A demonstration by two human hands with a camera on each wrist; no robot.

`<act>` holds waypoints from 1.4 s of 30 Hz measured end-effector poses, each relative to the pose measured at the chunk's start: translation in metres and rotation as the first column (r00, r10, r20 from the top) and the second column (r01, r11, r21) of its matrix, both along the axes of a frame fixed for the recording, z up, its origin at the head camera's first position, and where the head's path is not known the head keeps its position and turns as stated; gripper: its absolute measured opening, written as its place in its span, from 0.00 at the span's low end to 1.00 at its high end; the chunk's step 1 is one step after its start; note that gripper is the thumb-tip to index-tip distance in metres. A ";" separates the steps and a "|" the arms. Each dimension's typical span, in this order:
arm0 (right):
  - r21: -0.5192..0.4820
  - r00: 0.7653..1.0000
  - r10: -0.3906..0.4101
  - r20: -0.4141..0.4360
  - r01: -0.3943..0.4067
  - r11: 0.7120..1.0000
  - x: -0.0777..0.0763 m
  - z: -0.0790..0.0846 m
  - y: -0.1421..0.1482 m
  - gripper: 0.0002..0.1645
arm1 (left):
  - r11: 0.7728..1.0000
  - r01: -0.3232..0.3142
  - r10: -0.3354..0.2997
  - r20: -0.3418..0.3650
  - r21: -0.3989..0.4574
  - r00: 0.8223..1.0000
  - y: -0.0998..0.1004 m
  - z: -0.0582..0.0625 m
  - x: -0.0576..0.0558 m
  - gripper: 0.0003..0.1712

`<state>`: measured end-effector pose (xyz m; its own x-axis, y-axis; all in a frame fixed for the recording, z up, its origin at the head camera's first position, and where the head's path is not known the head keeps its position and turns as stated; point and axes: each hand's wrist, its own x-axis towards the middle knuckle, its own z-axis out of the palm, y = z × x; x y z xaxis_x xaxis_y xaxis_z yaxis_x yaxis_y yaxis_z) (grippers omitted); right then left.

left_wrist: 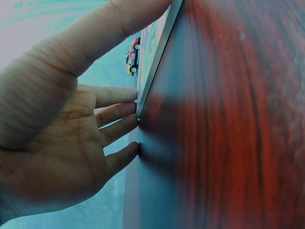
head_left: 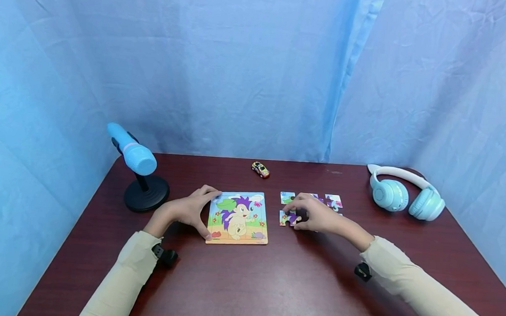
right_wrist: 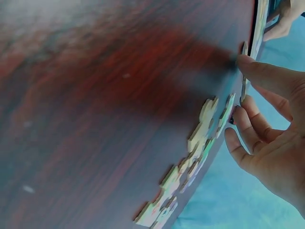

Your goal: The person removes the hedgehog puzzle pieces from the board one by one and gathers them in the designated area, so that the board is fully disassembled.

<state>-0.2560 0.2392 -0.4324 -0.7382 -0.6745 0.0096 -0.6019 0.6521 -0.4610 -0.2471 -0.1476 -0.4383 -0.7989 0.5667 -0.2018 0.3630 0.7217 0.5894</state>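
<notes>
My left hand (head_left: 189,208) spreads its thumb and fingers along the left edge of a square puzzle board (head_left: 257,221) printed with a purple-spined hedgehog. In the left wrist view, the thumb and straight fingers of the left hand (left_wrist: 57,114) touch the board's edge. My right hand (head_left: 315,214) is just right of the board and pinches a jigsaw piece (head_left: 284,219) between thumb and fingers. Seen edge-on in the right wrist view, that piece (right_wrist: 244,88) is between the thumb and a fingertip. Other jigsaw pieces (head_left: 332,201) lie around this hand, partly hidden by it.
At the left stands a blue microphone (head_left: 132,152) on a black round base (head_left: 146,194). Behind the board is a small toy car (head_left: 260,169). Mint-coloured headphones (head_left: 391,194) lie at the right rear of the dark wood table (head_left: 244,289). Blue cloth hangs behind.
</notes>
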 end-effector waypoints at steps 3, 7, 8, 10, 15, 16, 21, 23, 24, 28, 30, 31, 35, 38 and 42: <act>-0.008 1.000 -0.006 0.015 0.006 1.000 0.001 0.000 0.002 0.24 | 1.000 -0.008 0.008 0.010 -0.004 1.000 0.000 0.000 0.001 0.70; -0.017 0.999 -0.010 0.032 0.010 1.000 0.001 0.000 0.005 0.24 | 1.000 -0.011 0.011 0.014 -0.003 1.000 0.000 0.001 0.001 0.70; -0.021 0.999 -0.010 0.035 0.010 1.000 0.001 0.000 0.005 0.23 | 1.000 -0.010 0.011 0.013 -0.003 1.000 0.000 0.000 0.001 0.70; -0.024 0.999 -0.011 0.038 0.012 1.000 0.000 -0.001 0.006 0.23 | 1.000 -0.011 0.011 0.015 -0.003 1.000 0.000 0.000 0.001 0.70; -0.027 0.999 -0.011 0.039 0.012 1.000 -0.002 -0.003 0.007 0.24 | 1.000 -0.015 0.015 0.027 -0.002 1.000 -0.001 0.000 0.000 0.70; -0.028 0.999 -0.012 0.039 0.013 1.000 -0.002 -0.003 0.007 0.24 | 1.000 -0.016 0.016 0.029 -0.002 0.999 -0.001 0.000 0.000 0.71; -0.021 1.000 -0.020 0.022 0.021 1.000 -0.003 -0.004 0.007 0.24 | 1.000 -0.013 0.013 0.028 0.002 1.000 -0.001 0.000 -0.001 0.70; -0.020 1.000 -0.022 0.016 0.022 1.000 -0.003 -0.003 0.008 0.24 | 1.000 -0.012 0.012 0.028 0.004 1.000 0.000 0.000 -0.001 0.70; -0.020 1.000 -0.024 0.016 0.025 0.999 -0.003 -0.003 0.008 0.24 | 1.000 -0.012 0.012 0.027 0.004 1.000 0.000 0.000 0.000 0.70; -0.015 1.000 -0.021 0.010 0.021 1.000 -0.003 -0.002 0.008 0.24 | 1.000 -0.015 0.014 0.030 0.006 0.999 0.000 0.000 0.000 0.70; -0.010 1.000 -0.021 0.005 0.021 1.000 -0.003 -0.002 0.008 0.24 | 1.000 -0.016 0.016 0.030 0.007 0.999 0.000 0.000 -0.001 0.70; -0.009 1.000 -0.020 0.000 0.020 1.000 -0.003 -0.003 0.008 0.24 | 1.000 -0.016 0.016 0.030 0.007 0.999 0.000 0.000 0.000 0.70; -0.001 1.000 -0.031 -0.004 0.031 1.000 -0.003 -0.002 0.007 0.23 | 1.000 -0.015 0.015 0.023 0.001 1.000 0.000 0.000 -0.001 0.70; -0.001 0.999 -0.041 0.001 0.041 0.999 -0.002 -0.002 0.007 0.22 | 1.000 -0.013 0.014 0.021 -0.007 1.000 0.000 0.001 -0.001 0.70; -0.004 0.999 -0.044 -0.001 0.044 0.999 -0.002 -0.001 0.007 0.22 | 1.000 -0.015 0.015 0.025 -0.013 1.000 0.001 0.002 -0.001 0.71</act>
<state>-0.2581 0.2460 -0.4338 -0.7671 -0.6413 0.0128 -0.5731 0.6763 -0.4628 -0.2477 -0.1470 -0.4368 -0.8020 0.5517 -0.2292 0.3371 0.7346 0.5888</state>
